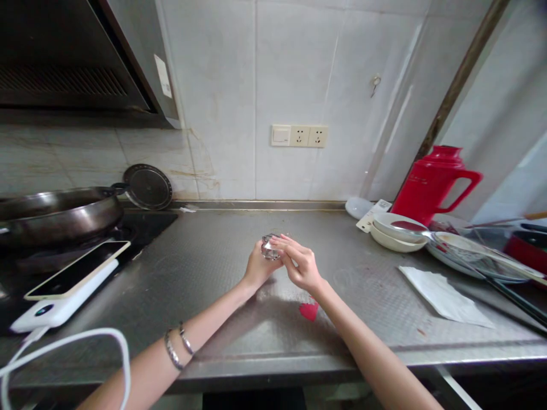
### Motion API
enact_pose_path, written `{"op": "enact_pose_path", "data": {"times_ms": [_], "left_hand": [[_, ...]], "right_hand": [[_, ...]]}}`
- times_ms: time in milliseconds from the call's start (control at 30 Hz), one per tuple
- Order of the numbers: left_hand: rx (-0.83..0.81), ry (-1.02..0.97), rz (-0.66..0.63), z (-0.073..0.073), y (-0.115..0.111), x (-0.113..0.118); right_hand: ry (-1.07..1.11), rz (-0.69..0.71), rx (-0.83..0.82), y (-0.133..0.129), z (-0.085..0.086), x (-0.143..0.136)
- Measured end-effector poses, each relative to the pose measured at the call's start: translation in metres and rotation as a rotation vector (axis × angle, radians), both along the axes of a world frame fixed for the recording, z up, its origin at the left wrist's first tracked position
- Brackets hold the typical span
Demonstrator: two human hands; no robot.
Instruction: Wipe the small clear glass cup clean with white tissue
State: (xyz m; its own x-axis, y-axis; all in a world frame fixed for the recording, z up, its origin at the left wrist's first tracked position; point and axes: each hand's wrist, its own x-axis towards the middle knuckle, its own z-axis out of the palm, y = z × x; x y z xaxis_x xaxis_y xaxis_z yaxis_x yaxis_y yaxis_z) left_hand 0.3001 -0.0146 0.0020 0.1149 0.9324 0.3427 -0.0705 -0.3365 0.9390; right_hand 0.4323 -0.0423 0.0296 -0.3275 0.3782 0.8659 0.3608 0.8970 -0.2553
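Observation:
My left hand is wrapped round a small clear, faceted glass object above the middle of the steel counter. From the right, my right hand reaches over it, its fingers bent together on the glass object's top and side. The two hands are close together, and they hide much of the glass. Below my right wrist, a small red piece lies flat on the counter.
At the left are a pan, a phone on a white power bank, and a white cable. At the right stand a red thermos, bowls, a plate and a white napkin.

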Motion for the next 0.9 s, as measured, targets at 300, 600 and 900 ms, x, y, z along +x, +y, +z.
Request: {"op": "enact_pose_path", "data": {"times_ms": [300, 600, 900], "left_hand": [[-0.036, 0.146, 0.111, 0.0, -0.009, 0.005], [0.049, 0.286, 0.099, -0.002, -0.011, 0.006], [0.091, 0.296, 0.099, -0.014, 0.006, 0.0]], "right_hand": [[0.33, -0.369, -0.272, 0.006, 0.01, 0.003], [0.024, -0.165, -0.126, 0.006, 0.002, -0.001], [-0.277, -0.149, 0.101, 0.007, -0.003, 0.001]]}}
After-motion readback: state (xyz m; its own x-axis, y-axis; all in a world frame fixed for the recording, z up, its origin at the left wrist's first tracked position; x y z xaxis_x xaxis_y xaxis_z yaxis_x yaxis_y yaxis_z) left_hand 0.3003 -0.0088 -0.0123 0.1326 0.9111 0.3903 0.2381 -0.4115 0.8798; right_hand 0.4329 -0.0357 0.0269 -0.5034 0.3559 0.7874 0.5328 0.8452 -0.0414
